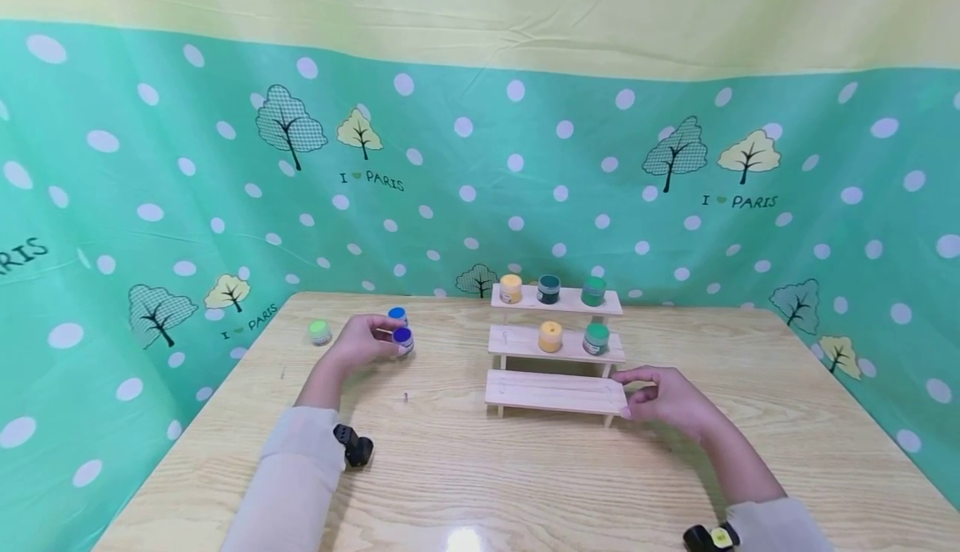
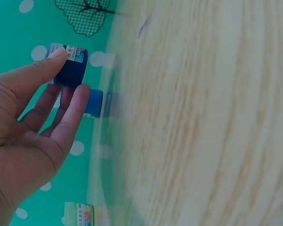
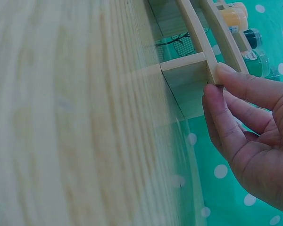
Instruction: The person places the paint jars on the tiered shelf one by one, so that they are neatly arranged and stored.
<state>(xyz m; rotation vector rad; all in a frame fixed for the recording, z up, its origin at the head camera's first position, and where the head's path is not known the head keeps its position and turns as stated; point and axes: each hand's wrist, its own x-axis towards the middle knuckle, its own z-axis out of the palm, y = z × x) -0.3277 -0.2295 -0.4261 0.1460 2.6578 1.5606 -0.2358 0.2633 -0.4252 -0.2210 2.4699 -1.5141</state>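
Observation:
My left hand (image 1: 363, 342) pinches a small dark blue paint jar (image 1: 402, 340) between thumb and fingers at the left of the table. In the left wrist view the jar (image 2: 74, 70) shows a printed label under the thumb. Just behind it stands a brighter blue jar (image 1: 397, 314), partly covered by the hand. At the right, my right hand (image 1: 671, 402) grips the end of the lowest board of a three-step wooden display rack (image 1: 551, 392). The right wrist view shows thumb and fingertips on the board's corner (image 3: 213, 75).
A light green jar (image 1: 319, 333) stands left of my left hand. On the rack's top step are a yellow-orange jar (image 1: 511, 288), a dark teal jar (image 1: 548, 289) and a green jar (image 1: 593, 291). The middle step bears an orange jar (image 1: 551, 336) and a green jar (image 1: 596, 338). A dotted curtain (image 1: 420, 227) hangs behind.

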